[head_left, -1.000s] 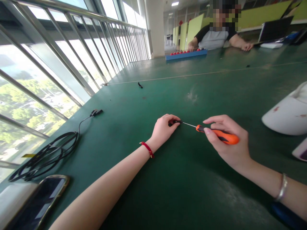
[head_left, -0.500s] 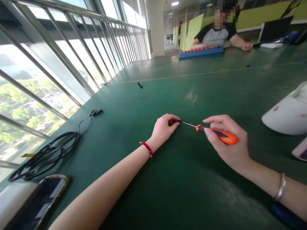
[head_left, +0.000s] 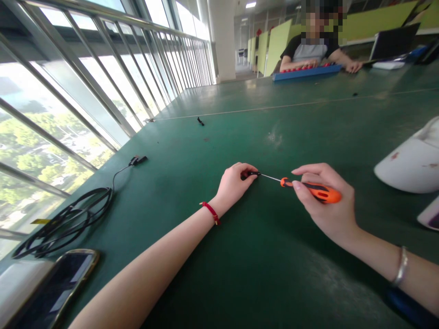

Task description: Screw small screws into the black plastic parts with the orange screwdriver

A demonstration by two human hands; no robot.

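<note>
My left hand (head_left: 236,180) rests low over the green table, its thumb and fingers closed on a small black part (head_left: 253,173). Most of that part is hidden by the fingers, so its kind does not show. In my right hand (head_left: 331,201) lies a screwdriver (head_left: 324,193) with an orange and black handle, held between thumb and fingers, the index finger stretched above it. The thin metal shaft points left, and its tip meets the black part at my left fingertips.
A coiled black cable (head_left: 72,219) and a phone (head_left: 56,288) lie at the left, near the metal railing (head_left: 113,27). A white container (head_left: 411,160) stands at the right. Across the green table (head_left: 206,151), a person sits behind a blue tray (head_left: 305,74) with red pieces.
The screwdriver handle has turned about its length, and my right fingers have shifted slightly. My left hand stays put. Across the table, the blue tray has slid to the right.
</note>
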